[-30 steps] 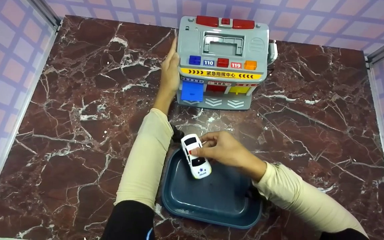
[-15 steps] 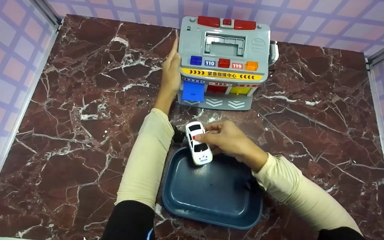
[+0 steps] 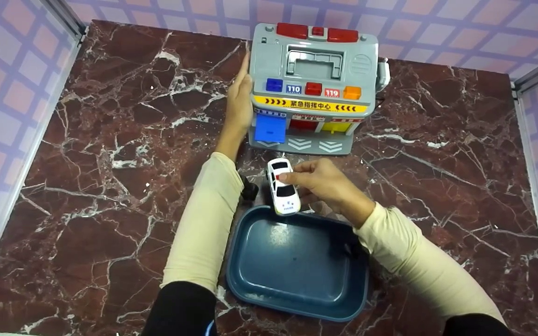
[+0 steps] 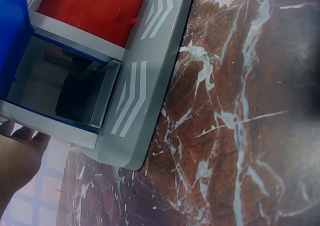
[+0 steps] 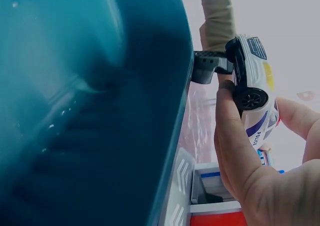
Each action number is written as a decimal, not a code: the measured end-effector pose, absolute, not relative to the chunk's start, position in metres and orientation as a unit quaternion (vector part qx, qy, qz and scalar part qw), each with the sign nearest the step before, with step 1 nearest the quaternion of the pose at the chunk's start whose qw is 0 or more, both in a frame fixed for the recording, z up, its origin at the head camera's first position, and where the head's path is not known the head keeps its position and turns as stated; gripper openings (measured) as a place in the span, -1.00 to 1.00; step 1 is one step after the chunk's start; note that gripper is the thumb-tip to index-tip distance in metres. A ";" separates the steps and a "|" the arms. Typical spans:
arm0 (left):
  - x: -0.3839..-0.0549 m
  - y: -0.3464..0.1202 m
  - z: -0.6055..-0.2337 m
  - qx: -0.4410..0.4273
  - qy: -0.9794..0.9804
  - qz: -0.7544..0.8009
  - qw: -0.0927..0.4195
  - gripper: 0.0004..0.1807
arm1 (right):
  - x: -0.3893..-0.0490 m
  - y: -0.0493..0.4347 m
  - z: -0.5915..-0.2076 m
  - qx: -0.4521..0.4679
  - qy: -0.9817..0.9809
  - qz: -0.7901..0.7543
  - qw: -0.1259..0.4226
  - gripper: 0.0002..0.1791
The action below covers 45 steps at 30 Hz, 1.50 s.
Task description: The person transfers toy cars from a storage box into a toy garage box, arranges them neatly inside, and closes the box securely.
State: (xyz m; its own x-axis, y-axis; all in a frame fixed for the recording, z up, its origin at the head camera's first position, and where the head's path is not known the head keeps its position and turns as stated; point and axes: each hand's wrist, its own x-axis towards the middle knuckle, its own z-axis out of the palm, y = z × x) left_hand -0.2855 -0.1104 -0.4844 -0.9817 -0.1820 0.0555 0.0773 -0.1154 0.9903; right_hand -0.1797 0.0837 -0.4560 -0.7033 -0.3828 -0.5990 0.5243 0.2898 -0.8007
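My right hand (image 3: 327, 184) pinches a white toy police car (image 3: 287, 205) between thumb and fingers, above the tray's far rim. In the right wrist view the car (image 5: 256, 78) shows its wheels, with fingers beneath and thumb on top. Beyond it stands a grey toy emergency station (image 3: 271, 56) with a blue door (image 3: 270, 127), a red door (image 3: 303, 123) and a yellow door (image 3: 336, 127). The left wrist view shows the blue door (image 4: 12, 41) swung up over an open bay. Against the station's left side rests my left hand (image 3: 239, 100), fingers extended, partly hidden.
A dark teal tray (image 3: 297, 313) lies on the marbled table (image 3: 101, 224) in front of the station. A white handset-like part (image 3: 383, 73) sits on the station's right side. Checkered walls (image 3: 465, 28) border the table.
My right hand has carried the police car forward from over the tray to its far rim, closer to the station. My left hand stays at the station's side.
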 end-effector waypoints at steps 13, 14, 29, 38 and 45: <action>-0.294 -0.114 -0.500 0.021 -0.673 -0.731 0.111 -0.46 | -0.196 0.082 -0.460 0.072 0.720 -0.578 0.376 -0.62; -0.294 -0.114 -0.500 0.021 -0.674 -0.730 0.110 -0.46 | -0.198 0.082 -0.461 0.072 0.723 -0.575 0.377 -0.62; -0.296 -0.113 -0.499 0.046 -0.663 -0.742 0.088 -0.45 | -0.215 0.077 -0.467 0.079 0.732 -0.561 0.379 -0.59; -0.292 -0.113 -0.499 0.023 -0.683 -0.723 0.100 -0.45 | -0.222 0.076 -0.470 0.079 0.727 -0.571 0.372 -0.58; -0.293 -0.114 -0.501 0.019 -0.676 -0.729 0.101 -0.45 | -0.227 0.075 -0.470 0.078 0.726 -0.573 0.372 -0.60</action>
